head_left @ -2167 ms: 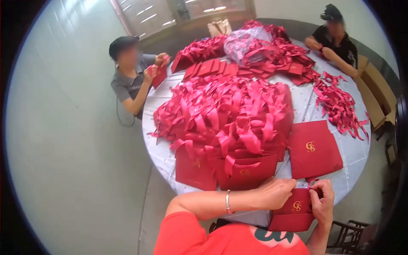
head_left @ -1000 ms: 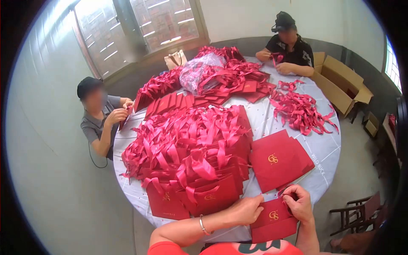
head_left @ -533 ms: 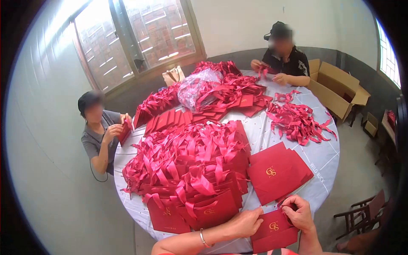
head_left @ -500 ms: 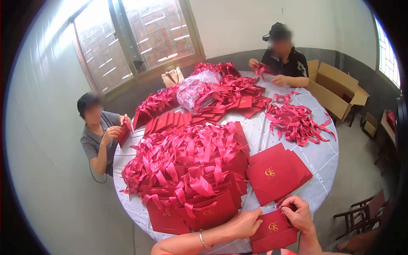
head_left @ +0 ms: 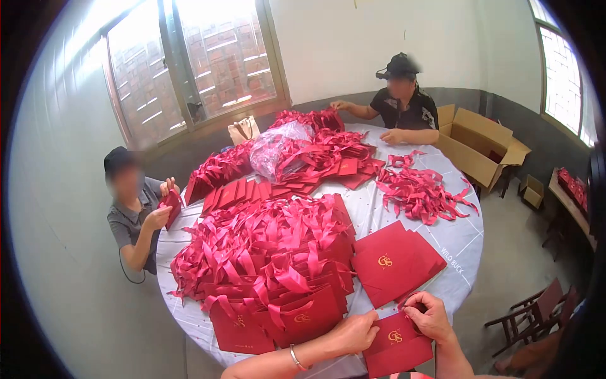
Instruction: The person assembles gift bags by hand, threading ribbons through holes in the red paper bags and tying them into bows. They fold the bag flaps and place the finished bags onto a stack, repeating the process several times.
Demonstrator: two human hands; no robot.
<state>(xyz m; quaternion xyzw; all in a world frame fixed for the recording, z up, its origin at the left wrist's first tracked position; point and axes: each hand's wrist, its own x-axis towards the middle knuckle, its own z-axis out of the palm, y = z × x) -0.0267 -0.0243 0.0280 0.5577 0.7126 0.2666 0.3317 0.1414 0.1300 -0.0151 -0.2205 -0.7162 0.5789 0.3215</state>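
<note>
A small red paper bag [head_left: 396, 344] with a gold logo lies flat at the near edge of the round table [head_left: 464, 243]. My left hand [head_left: 353, 333] presses on its left side. My right hand [head_left: 429, 316] pinches a red ribbon end at the bag's top right corner. Just beyond it lies a stack of flat red bags [head_left: 391, 262] without ribbons. To the left spreads a big heap of red bags with ribbon handles [head_left: 271, 252].
A person at the left [head_left: 136, 211] holds a red bag; another person at the far side [head_left: 404, 104] reaches over red bags. Loose red ribbons [head_left: 420, 189] lie at the right. An open cardboard box [head_left: 480, 145] and a wooden chair [head_left: 527, 312] stand right of the table.
The view has tilted upward, showing more of the window and walls. My hands stay on the same small bag. The far person has stretched an arm out to the left.
</note>
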